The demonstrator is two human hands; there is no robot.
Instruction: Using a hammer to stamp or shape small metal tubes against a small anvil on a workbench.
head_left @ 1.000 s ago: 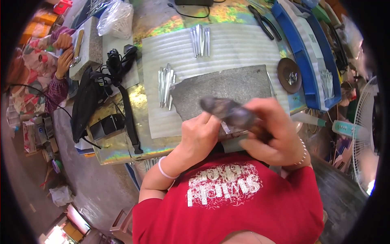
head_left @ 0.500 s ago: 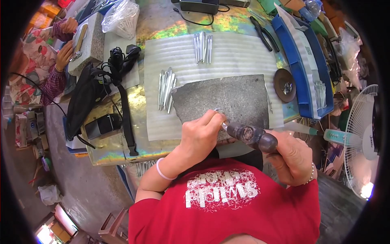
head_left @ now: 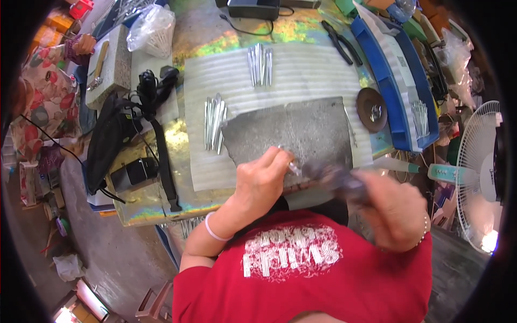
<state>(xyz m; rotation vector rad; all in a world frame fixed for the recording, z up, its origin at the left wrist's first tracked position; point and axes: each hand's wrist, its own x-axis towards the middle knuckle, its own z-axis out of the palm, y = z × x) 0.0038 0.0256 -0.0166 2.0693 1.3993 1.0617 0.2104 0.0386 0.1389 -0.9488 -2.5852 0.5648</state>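
My left hand (head_left: 263,175) rests at the near edge of a dark grey stone slab (head_left: 291,126), its fingers pinched on a small shiny metal piece (head_left: 294,168). Smeared by motion, a hammer (head_left: 339,182) with a dark rounded head is just right of that piece. My right hand (head_left: 396,210) is closed round the hammer; the handle is mostly hidden. Whether the head touches the metal I cannot tell. One bunch of thin silvery metal rods (head_left: 215,124) lies left of the slab, and another rod bunch (head_left: 259,65) lies beyond it.
White foam sheet (head_left: 204,172) lies under the slab. To the right are a brown round dish (head_left: 371,110), black-handled pliers (head_left: 342,43) and a blue tray (head_left: 385,81). A black bag (head_left: 110,142) sits left. Across there, a person's hand (head_left: 83,44) is near a stone block (head_left: 116,70).
My right hand and the hammer have blurred, the hand shifting slightly right. My left hand keeps its pinch. The view has shifted a little; the other person's hands have moved off the stone block.
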